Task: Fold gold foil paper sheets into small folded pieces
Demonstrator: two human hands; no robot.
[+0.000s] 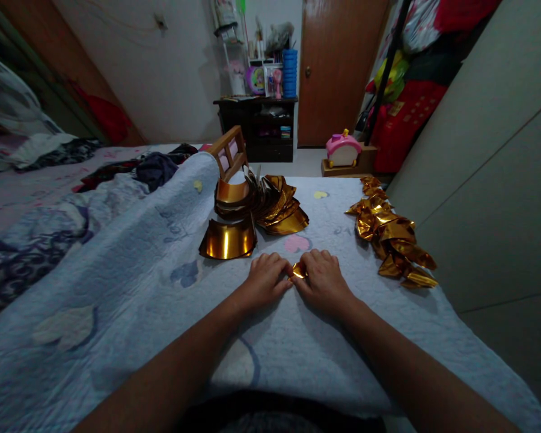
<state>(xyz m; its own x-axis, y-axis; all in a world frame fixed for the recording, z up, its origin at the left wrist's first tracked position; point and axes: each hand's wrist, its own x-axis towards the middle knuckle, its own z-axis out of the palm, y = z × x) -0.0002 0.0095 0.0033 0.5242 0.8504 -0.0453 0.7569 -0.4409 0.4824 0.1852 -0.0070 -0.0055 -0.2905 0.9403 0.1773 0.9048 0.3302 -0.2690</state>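
Between my two hands is a small piece of gold foil paper [299, 270], mostly hidden under the fingers. My left hand [269, 278] pinches its left end, with fingers curled and thumb stretched toward the foil. On the other end, my right hand [322, 279] is closed with bent fingers, its thumb pressed at the foil's near edge. Ahead and to the left lies a stack of curved gold foil sheets [228, 239], with more fanned gold sheets [282, 207] beside it. To the right, a row of folded gold foil pieces [383, 231] overlaps along the bed's edge.
A pale blue quilt [162, 349] with heart patterns covers the surface under my hands. Crumpled clothes [155, 168] lie at left. A pink toy [343, 149], a dark cabinet [270, 129] and a wooden door [338, 72] stand beyond. A pale cabinet side [491, 180] borders the right.
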